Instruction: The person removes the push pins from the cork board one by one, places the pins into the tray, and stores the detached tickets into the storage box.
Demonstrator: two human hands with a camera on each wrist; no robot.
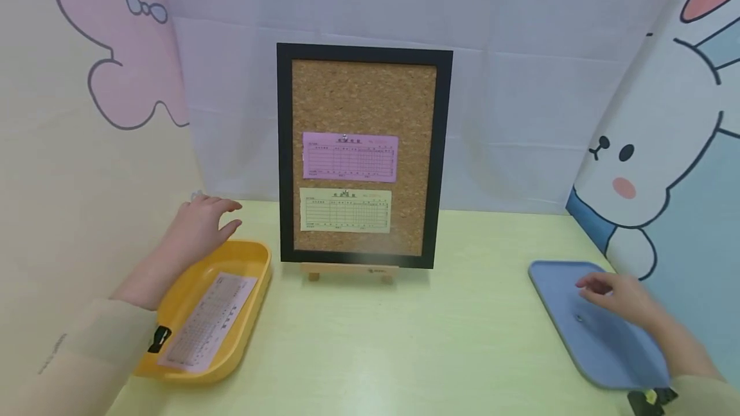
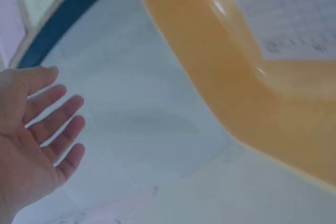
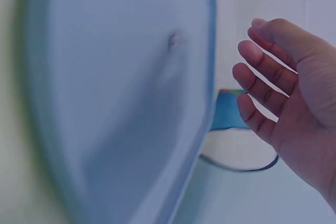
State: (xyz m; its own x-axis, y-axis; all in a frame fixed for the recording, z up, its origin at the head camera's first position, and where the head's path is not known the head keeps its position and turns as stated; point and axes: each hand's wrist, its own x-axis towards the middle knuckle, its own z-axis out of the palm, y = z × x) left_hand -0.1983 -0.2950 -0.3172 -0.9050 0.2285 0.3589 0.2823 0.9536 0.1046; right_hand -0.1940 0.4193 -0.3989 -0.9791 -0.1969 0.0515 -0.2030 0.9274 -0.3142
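Observation:
My left hand (image 1: 201, 226) is raised over the far end of a yellow tray (image 1: 263, 275), thumb and fingers apart, with nothing in its grasp. Inside that tray lies a pale pink printed form (image 1: 211, 320). My right hand (image 1: 615, 297) hovers above a blue tray (image 1: 549, 275), its fingers loosely bent around nothing. On the blue tray sits one small shiny pushpin-like piece (image 1: 579, 318), blurred in the right wrist view. A black-framed cork board (image 1: 364, 95) bears a purple form (image 1: 350, 158) and, below it, a pale green form (image 1: 345, 210), each with a small pin at its top.
The cork board leans on a small wooden stand (image 1: 349, 269) at the back of the pale yellow-green table (image 1: 405, 339). Behind it hangs a whitish cloth (image 1: 520, 95). Cartoon-printed panels, one with a white rabbit (image 1: 647, 165), close off both sides.

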